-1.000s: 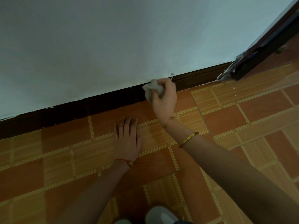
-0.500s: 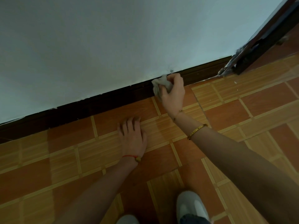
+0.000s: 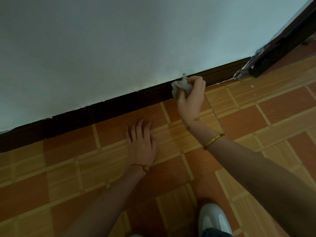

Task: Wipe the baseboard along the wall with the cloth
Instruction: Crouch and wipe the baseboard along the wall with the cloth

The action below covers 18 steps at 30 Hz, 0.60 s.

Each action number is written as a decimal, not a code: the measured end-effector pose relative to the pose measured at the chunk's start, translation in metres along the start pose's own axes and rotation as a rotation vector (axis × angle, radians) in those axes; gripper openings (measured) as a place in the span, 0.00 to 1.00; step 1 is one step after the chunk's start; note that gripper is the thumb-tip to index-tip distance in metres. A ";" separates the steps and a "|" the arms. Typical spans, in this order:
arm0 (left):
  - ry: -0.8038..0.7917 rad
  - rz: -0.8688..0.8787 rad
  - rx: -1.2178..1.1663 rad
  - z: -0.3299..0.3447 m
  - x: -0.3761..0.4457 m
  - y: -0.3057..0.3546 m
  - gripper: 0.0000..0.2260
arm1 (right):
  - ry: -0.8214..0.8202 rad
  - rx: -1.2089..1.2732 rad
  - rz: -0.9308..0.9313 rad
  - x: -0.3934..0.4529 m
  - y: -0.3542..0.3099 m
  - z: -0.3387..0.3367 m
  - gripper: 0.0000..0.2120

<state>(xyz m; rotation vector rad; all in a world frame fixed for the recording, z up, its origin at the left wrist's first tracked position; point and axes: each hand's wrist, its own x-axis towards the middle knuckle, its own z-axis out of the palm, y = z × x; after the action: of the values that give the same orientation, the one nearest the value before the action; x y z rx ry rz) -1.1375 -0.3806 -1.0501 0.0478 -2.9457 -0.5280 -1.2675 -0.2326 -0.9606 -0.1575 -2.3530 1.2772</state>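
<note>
A dark brown baseboard (image 3: 106, 110) runs along the foot of a pale wall (image 3: 119, 45), rising from lower left to upper right. My right hand (image 3: 190, 98) grips a crumpled grey-white cloth (image 3: 179, 87) and presses it against the baseboard right of centre. Its fingers curl over the top of the cloth. My left hand (image 3: 142, 144) lies flat on the tiled floor (image 3: 256, 117), palm down with fingers straight, a little in front of the baseboard and left of the right hand.
A dark door frame (image 3: 282, 47) meets the wall at the upper right, with pale debris at its foot. A white shoe (image 3: 213, 219) shows at the bottom edge. Orange and tan tiles cover the floor on all sides.
My right hand has slid the cloth to the right along the baseboard, closer to the door frame. My left hand has stayed flat on the floor. The shoe has come further into view.
</note>
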 end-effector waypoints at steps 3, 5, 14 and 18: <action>0.005 0.006 0.025 0.002 -0.001 0.000 0.21 | -0.046 0.000 -0.050 -0.011 -0.001 0.007 0.13; 0.009 0.004 0.033 0.002 -0.001 0.001 0.21 | -0.034 0.009 -0.037 -0.008 0.001 0.003 0.13; -0.009 -0.006 0.049 0.000 0.000 0.004 0.22 | 0.159 -0.017 0.082 0.048 0.043 -0.034 0.12; -0.003 0.002 0.055 0.001 -0.002 0.003 0.22 | 0.005 -0.004 0.045 0.026 0.029 -0.021 0.14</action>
<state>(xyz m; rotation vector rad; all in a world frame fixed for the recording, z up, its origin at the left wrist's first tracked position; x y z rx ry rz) -1.1361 -0.3771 -1.0497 0.0497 -2.9624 -0.4472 -1.2851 -0.1924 -0.9658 -0.2157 -2.3602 1.2912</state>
